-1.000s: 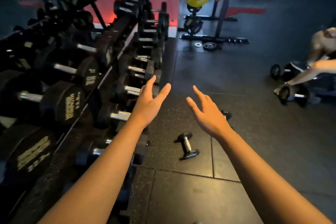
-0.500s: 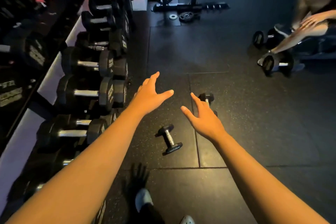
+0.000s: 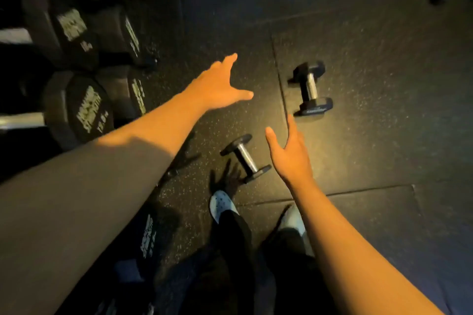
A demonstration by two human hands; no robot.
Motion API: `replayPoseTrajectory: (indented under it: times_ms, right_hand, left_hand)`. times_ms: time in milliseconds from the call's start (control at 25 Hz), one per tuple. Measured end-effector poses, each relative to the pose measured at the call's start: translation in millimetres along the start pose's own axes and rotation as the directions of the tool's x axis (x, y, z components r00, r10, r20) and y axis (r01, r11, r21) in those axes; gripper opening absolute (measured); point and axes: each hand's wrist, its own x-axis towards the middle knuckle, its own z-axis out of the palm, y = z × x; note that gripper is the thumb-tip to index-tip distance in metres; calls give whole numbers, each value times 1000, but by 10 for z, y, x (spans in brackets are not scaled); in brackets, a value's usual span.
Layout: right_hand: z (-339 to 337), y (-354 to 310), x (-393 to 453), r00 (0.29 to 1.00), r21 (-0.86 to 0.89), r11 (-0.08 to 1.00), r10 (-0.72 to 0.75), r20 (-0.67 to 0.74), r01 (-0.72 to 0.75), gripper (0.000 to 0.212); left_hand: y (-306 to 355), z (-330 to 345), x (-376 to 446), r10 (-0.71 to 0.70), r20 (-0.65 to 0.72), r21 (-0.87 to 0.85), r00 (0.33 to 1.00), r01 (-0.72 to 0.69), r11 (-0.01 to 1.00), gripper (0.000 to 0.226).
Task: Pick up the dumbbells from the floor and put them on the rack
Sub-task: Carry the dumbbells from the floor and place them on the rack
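Dumbbells — two on the floor, near one (image 3: pixel 245 158), far one (image 3: pixel 311 88), left hand (image 3: pixel 217 87), right hand (image 3: pixel 291 158) — fingers spread, empty.

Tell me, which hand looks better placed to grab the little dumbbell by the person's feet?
Probably the right hand. It hangs open just beside the near dumbbell, close to its handle. The left hand is open too, but stretched farther ahead over bare floor, nearer the rack.
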Motion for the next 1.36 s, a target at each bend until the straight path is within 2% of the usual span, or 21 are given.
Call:
replayPoseTrajectory:
  times_ms: [160,440,680,800,880,960,1040,1080,1160,1360]
  right_hand:
    - [691,726,609,990,32,989,142,18,-143,85]
    - [1791,2091,1514,942,47,941,337,-3,-336,86]
    - [2438,2760,1800,881,141,874,473,-24,-466,85]
    - [2567,2809,1796,850,258,842,514,-114,-474,84]
    - [2634,2799,1786,803,362,797,568,-179,-483,89]
    - [2661,2770,1826,696,482,669,701,-158,-565,86]
    - [2649,2727,1880,595,560,553,794,-129,-617,63]
    - [2642,2712,1892,575,580,528,809,-123,-620,52]
    - [2631,2686,1899,590,585,534,799,-113,-611,46]
    - [2299,2431,1998,751,538,721,621,-223,-436,57]
  left_hand:
    - [-382,720,846,0,47,50,999,-3,999,118]
    - [-1201,2315,2057,-19,162,212,987,-16,977,112]
    - [-1695,3305,2610,-84,288,346,954,-21,938,106]
    - [-1851,3559,2747,-100,232,260,968,38,965,85]
    - [-1929,3637,2797,-68,124,213,990,40,976,64]
    - [-1957,3669,2824,-46,63,233,997,30,972,52]
    - [-1943,3656,2818,-36,63,237,997,20,971,47]
    - [-1936,3636,2807,-36,70,229,997,19,973,48]
    - [-1946,3600,2759,-39,72,187,997,25,982,49]
    - [-1789,3291,2572,-29,-61,-12,998,28,1000,49]
